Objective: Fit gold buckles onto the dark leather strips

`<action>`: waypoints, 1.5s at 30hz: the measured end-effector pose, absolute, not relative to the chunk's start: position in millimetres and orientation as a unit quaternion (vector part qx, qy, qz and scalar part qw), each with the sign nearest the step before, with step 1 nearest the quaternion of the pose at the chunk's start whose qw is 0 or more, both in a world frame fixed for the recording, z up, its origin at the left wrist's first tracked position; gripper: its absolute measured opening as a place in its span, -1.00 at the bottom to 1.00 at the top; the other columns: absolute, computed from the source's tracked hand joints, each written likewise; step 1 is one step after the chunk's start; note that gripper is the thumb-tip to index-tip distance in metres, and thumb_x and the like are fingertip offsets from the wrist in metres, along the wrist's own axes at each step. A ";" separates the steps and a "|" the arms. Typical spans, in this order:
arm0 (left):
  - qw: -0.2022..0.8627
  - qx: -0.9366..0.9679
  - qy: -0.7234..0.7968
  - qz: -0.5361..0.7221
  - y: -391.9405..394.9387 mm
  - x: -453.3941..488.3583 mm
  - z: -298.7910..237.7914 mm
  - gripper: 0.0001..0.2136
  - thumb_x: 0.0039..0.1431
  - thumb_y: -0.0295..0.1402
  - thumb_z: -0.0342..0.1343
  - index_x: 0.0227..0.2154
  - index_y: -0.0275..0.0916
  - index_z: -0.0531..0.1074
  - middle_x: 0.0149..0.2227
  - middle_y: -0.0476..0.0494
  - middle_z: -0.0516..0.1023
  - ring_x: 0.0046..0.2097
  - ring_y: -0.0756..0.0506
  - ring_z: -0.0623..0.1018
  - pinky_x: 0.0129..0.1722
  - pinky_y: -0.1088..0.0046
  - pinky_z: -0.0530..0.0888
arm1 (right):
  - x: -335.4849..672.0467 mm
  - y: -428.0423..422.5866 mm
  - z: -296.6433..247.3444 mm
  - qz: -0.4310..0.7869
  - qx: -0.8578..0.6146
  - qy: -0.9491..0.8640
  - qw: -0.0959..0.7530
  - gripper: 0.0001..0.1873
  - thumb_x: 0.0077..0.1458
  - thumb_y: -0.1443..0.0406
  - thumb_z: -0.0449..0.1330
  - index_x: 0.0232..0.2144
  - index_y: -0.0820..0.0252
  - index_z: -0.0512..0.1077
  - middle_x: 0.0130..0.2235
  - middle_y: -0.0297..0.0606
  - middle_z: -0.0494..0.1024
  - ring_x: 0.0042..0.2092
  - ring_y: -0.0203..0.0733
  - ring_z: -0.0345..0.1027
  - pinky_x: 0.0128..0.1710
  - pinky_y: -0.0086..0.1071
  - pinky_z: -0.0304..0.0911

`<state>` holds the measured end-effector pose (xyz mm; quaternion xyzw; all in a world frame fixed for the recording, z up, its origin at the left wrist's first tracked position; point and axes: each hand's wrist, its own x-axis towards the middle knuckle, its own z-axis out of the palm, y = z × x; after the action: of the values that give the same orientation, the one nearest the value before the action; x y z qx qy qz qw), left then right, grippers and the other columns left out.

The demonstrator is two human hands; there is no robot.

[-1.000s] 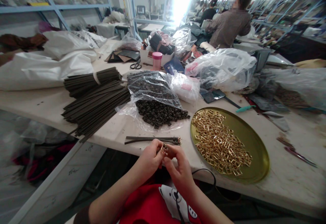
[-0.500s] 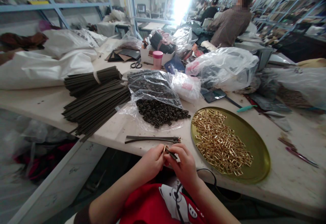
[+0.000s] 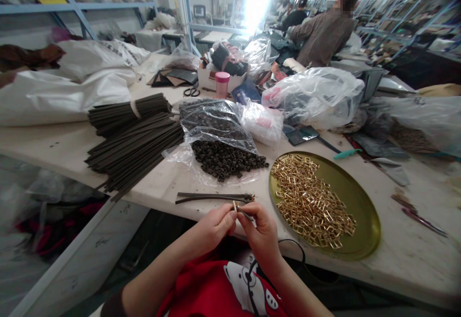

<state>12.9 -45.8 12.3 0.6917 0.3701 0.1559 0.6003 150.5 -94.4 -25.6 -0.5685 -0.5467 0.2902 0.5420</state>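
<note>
At the table's front edge my left hand (image 3: pixel 219 223) is closed in a pinch on a small gold buckle (image 3: pixel 235 206). My right hand (image 3: pixel 262 225) meets it fingertip to fingertip, pinching a dark strap (image 3: pixel 246 214) whose end is at the buckle. The fingers hide most of both pieces. Just beyond my hands lie a few finished-looking dark straps (image 3: pixel 212 197) with metal at their right end. To the right, a round gold tray (image 3: pixel 370 230) carries a heap of gold buckles (image 3: pixel 313 201). Dark small loops (image 3: pixel 228 158) spill from a clear plastic bag (image 3: pixel 219 120).
Bundled dark strips (image 3: pixel 133 139) lie at the left beside a white sack (image 3: pixel 68 93). Behind stand scissors (image 3: pixel 191 91), a pink jar (image 3: pixel 222 85) and plastic bags (image 3: pixel 313 93). Tweezers (image 3: pixel 425 222) lie far right. Another person (image 3: pixel 324 33) is at the back.
Both hands stay together at the table edge. My left thumb has shifted onto the buckle, which now stands more upright, and the strap in my right fingers shows less.
</note>
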 end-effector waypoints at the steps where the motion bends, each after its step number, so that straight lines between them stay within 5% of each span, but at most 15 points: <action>1: 0.607 0.689 0.365 0.154 -45.5 12.4 11.2 -0.69 0.25 -0.21 -0.27 -0.47 -0.27 0.23 -0.56 0.06 0.21 -0.49 0.04 0.23 -0.48 0.54 0.20 | 150.4 -95.4 -25.5 0.284 -0.569 -0.550 0.542 -0.96 0.07 0.32 0.12 -0.42 0.15 0.35 -0.42 -0.31 0.42 -0.36 -0.25 0.30 -0.35 -0.37 0.24; 8: 0.626 0.669 0.361 0.176 -44.7 11.2 9.6 -0.67 0.24 -0.16 -0.25 -0.38 -0.30 0.28 -0.56 0.05 0.22 -0.50 0.05 0.23 -0.49 0.54 0.20 | 160.1 -103.3 -21.4 0.258 -0.505 -0.654 0.501 -0.76 0.10 0.26 0.03 -0.17 0.16 0.37 -0.22 -0.15 0.44 -0.17 -0.12 0.31 -0.19 -0.24 0.25; 22: 0.585 0.712 0.373 0.112 -48.3 9.5 9.7 -0.63 0.24 -0.18 -0.28 -0.46 -0.29 0.32 -0.59 0.06 0.18 -0.51 0.03 0.22 -0.53 0.54 0.16 | 186.8 -85.9 -7.7 0.450 -0.442 -0.669 0.394 -0.86 0.07 0.23 0.10 -0.33 0.13 0.40 -0.49 -0.40 0.32 -0.44 -0.32 0.20 -0.43 -0.46 0.18; 32: 0.529 0.751 0.383 0.095 -51.7 15.7 16.8 -0.68 0.22 -0.25 -0.24 -0.45 -0.28 0.36 -0.50 -0.04 0.38 -0.43 -0.03 0.33 -0.46 0.52 0.23 | 186.2 -84.4 17.4 0.295 -0.493 -0.779 0.251 -0.88 0.08 0.26 0.09 -0.46 0.16 0.33 -0.49 -0.32 0.41 -0.45 -0.27 0.24 -0.48 -0.44 0.12; 45: 0.507 0.770 0.380 0.079 -50.5 15.7 18.5 -0.67 0.23 -0.25 -0.25 -0.35 -0.26 0.39 -0.36 -0.12 0.50 -0.33 -0.09 0.43 -0.34 0.49 0.29 | 186.7 -89.1 -3.2 0.411 -0.531 -0.664 0.329 -0.91 0.07 0.34 0.04 -0.48 0.15 0.23 -0.52 -0.43 0.30 -0.48 -0.35 0.15 -0.56 -0.51 0.04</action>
<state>15.7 -50.5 18.5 0.7696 0.3803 0.0791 0.5067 186.7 -89.1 -3.2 -0.5309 -0.6643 0.4106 0.3290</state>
